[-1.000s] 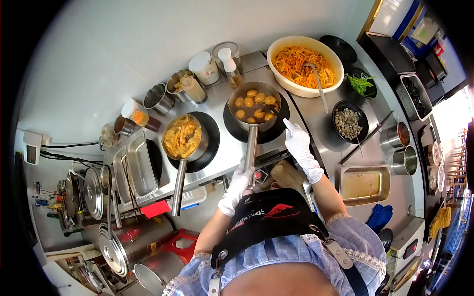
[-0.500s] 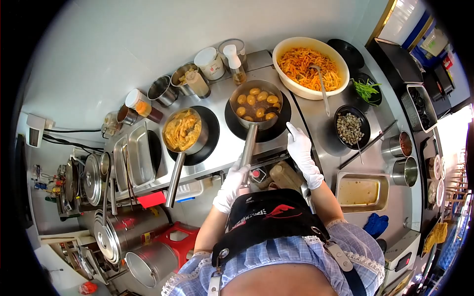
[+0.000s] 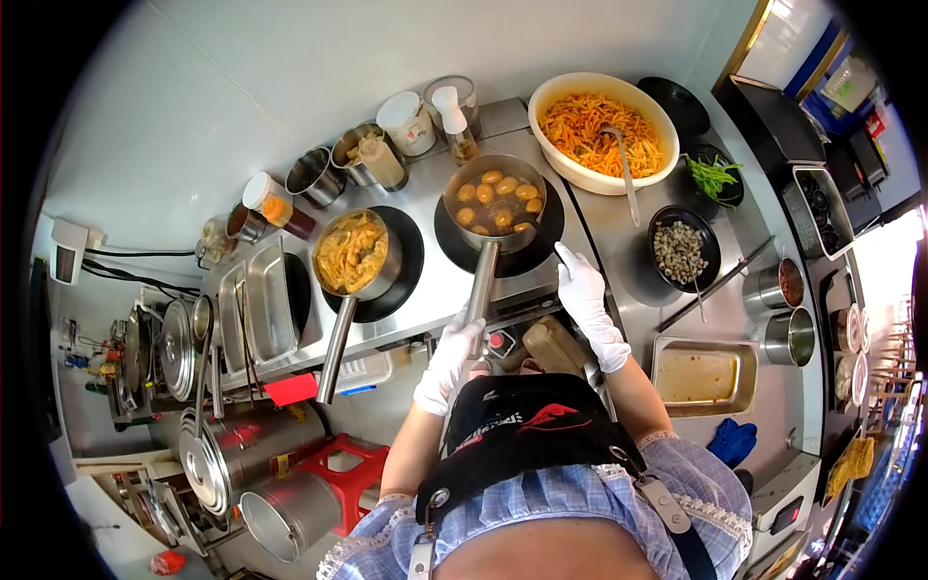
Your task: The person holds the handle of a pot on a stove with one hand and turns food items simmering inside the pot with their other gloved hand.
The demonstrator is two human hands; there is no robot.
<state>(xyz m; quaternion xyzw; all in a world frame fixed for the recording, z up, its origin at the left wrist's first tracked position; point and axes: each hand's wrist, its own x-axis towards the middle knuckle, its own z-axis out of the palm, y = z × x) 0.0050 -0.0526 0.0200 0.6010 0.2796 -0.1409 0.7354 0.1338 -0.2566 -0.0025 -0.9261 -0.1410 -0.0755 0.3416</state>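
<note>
My left hand [image 3: 452, 360], in a white glove, is wrapped round the long metal handle of a saucepan [image 3: 485, 280]. The pan stands on a round black hob plate [image 3: 454, 242] and holds several brown eggs [image 3: 492, 193] in dark liquid. To the right of that handle is my right hand [image 3: 586, 300], also gloved, with its index finger stretched towards the pan. It appears closed on a black utensil [image 3: 548, 228] whose end reaches over the pan's right rim; its shape is hard to make out against the plate.
Left, a second saucepan [image 3: 350, 253] of yellowish food has its handle [image 3: 336, 353] jutting past the counter edge. A large cream bowl [image 3: 541, 145] of orange shreds with a ladle stands back right. Nearby are a black bowl [image 3: 680, 249] and a metal tray [image 3: 667, 396]. Bottles and pots line the wall.
The eggs have shifted about in the saucepan. Both hands keep nearly the same places, my left still on the handle. The whole view has moved slightly.
</note>
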